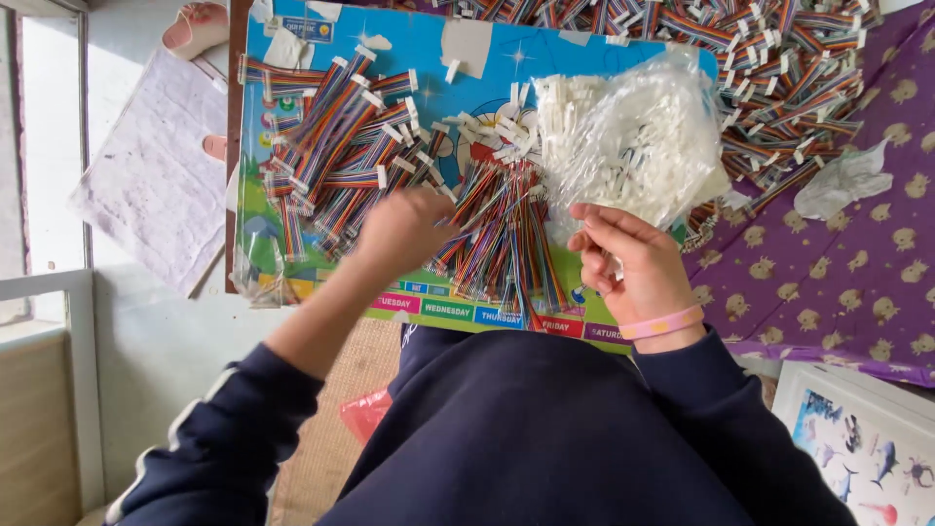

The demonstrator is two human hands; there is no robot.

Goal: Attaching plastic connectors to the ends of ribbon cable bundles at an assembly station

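Observation:
A colourful board lies across my lap with heaps of rainbow ribbon cables tipped with white connectors. My left hand rests, blurred, on a loose bundle of cables at the board's middle, its fingers hidden behind the back of the hand. My right hand, with a pink wristband, is curled just below a clear plastic bag of white connectors. A small white piece shows between its fingers.
A larger pile of finished cables spreads over a purple patterned cloth at the right, beside a crumpled tissue. A framed sea-animal picture lies at the lower right. A white mat and slippers are on the floor to the left.

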